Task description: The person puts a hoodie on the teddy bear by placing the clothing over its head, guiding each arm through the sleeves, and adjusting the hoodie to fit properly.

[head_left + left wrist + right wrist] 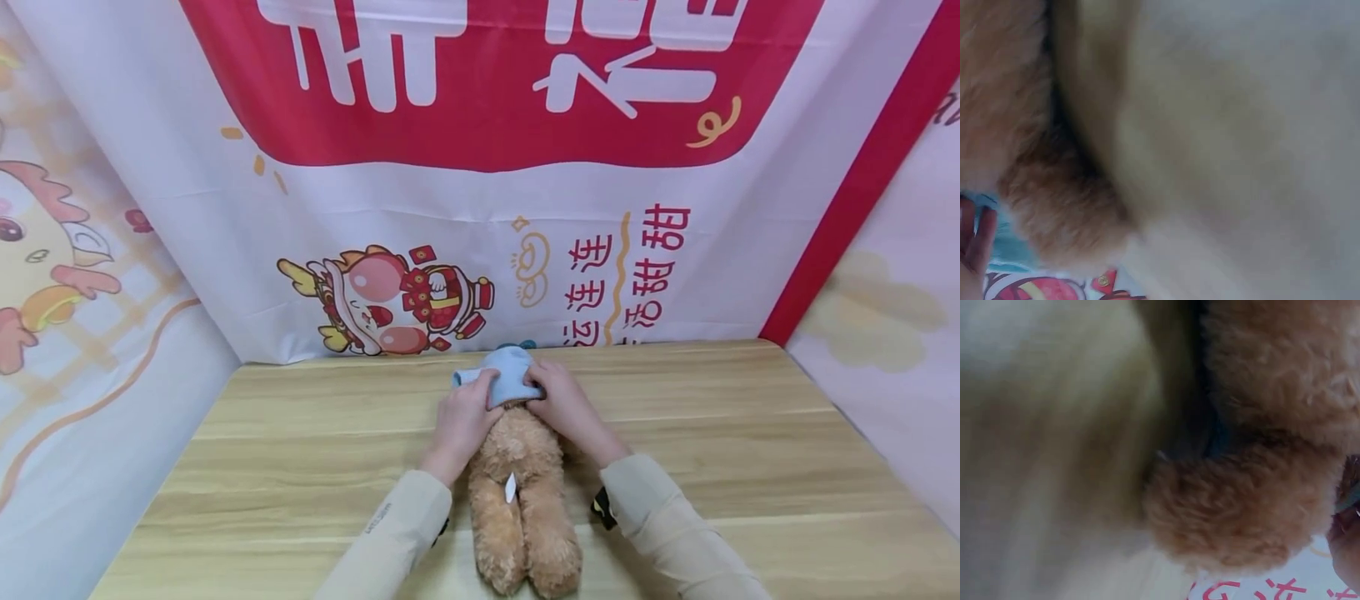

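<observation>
A brown plush toy (517, 446) lies on the table, its two legs toward me and a small white tag (511, 487) between them. Light blue cloth, looking like a small garment (510, 371), covers its head end. My left hand (467, 417) grips the cloth's left lower edge, thumb on top. On the other side my right hand (561, 404) pinches the right edge with curled fingers. The left wrist view has a furry limb (1066, 215) beside the blue cloth (1010, 247). In the right wrist view another furry limb (1241, 509) hides much of the right hand (1347, 559).
The wood-grain table (315, 450) ends at a white and red printed cloth backdrop (247, 250), close beyond the toy's head. Printed side panels (97, 350) stand left and right. A dark wrist strap (603, 508) shows beneath the right sleeve.
</observation>
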Demonstrator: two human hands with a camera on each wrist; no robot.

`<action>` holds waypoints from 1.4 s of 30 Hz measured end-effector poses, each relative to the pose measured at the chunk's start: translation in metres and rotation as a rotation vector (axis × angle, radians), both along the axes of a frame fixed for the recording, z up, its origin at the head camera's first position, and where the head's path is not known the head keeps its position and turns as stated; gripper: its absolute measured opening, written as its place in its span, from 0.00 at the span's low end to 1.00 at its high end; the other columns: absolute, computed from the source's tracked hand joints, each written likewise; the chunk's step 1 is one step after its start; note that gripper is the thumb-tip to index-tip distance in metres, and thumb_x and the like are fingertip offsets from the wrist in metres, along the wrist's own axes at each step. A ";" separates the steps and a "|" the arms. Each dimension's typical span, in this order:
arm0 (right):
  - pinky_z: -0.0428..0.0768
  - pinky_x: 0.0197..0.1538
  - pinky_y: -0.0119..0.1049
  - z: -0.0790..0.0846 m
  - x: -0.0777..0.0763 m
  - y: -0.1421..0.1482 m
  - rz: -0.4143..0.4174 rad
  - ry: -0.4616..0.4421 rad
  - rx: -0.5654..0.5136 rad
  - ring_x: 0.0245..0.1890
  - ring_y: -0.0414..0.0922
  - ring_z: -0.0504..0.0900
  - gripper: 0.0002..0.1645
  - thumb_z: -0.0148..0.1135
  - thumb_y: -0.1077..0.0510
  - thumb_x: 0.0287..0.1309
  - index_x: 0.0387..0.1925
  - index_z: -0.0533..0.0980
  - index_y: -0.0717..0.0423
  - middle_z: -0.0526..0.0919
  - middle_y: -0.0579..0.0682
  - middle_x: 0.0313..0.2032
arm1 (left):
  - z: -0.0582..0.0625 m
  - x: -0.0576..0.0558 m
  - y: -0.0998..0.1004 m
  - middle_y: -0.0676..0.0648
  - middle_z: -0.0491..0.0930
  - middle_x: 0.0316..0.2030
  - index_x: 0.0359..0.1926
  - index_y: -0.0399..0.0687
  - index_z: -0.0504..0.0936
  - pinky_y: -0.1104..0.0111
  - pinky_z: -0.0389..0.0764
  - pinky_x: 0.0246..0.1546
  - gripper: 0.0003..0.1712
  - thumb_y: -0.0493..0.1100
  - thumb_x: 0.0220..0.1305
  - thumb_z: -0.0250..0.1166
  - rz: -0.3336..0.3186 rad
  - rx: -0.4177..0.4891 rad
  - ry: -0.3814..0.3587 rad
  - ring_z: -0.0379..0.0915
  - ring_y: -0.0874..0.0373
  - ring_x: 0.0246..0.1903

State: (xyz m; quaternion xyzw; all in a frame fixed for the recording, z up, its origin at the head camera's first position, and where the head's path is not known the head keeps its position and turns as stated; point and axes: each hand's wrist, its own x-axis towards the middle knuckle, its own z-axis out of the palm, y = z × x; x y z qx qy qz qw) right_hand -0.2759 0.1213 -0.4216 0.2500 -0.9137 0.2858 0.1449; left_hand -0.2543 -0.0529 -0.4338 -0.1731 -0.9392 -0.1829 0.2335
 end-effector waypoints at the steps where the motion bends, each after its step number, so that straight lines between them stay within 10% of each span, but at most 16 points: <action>1: 0.72 0.39 0.41 -0.001 0.001 0.000 -0.011 0.011 -0.008 0.33 0.48 0.71 0.15 0.68 0.71 0.37 0.26 0.72 0.56 0.74 0.50 0.28 | -0.001 0.001 0.000 0.52 0.78 0.24 0.50 0.49 0.78 0.65 0.75 0.23 0.24 0.43 0.50 0.73 -0.003 0.014 0.001 0.76 0.56 0.26; 13: 0.81 0.44 0.43 0.002 0.015 0.010 -0.038 0.063 -0.057 0.38 0.47 0.82 0.06 0.63 0.59 0.58 0.34 0.83 0.57 0.83 0.51 0.35 | 0.004 -0.006 -0.004 0.41 0.76 0.51 0.47 0.47 0.80 0.56 0.76 0.53 0.21 0.45 0.51 0.73 -0.033 -0.030 -0.011 0.73 0.46 0.50; 27: 0.79 0.47 0.45 0.020 0.003 0.009 -0.019 -0.235 0.043 0.43 0.51 0.78 0.13 0.66 0.62 0.55 0.42 0.74 0.57 0.78 0.57 0.45 | 0.027 -0.027 -0.035 0.40 0.76 0.57 0.56 0.43 0.78 0.54 0.70 0.63 0.19 0.40 0.65 0.61 -0.376 0.097 -0.369 0.70 0.45 0.61; 32: 0.75 0.60 0.51 0.021 -0.004 0.006 0.006 -0.305 0.084 0.56 0.57 0.75 0.29 0.65 0.64 0.56 0.59 0.69 0.65 0.74 0.63 0.56 | 0.037 -0.031 -0.031 0.41 0.70 0.63 0.62 0.45 0.73 0.54 0.68 0.66 0.28 0.42 0.61 0.65 -0.336 0.025 -0.437 0.66 0.45 0.64; 42: 0.76 0.57 0.50 0.021 -0.009 0.006 -0.011 -0.264 0.158 0.51 0.55 0.76 0.15 0.69 0.63 0.51 0.42 0.77 0.60 0.77 0.59 0.47 | 0.046 -0.030 -0.020 0.43 0.71 0.64 0.66 0.47 0.69 0.55 0.67 0.66 0.34 0.45 0.58 0.67 -0.292 -0.206 -0.478 0.65 0.46 0.64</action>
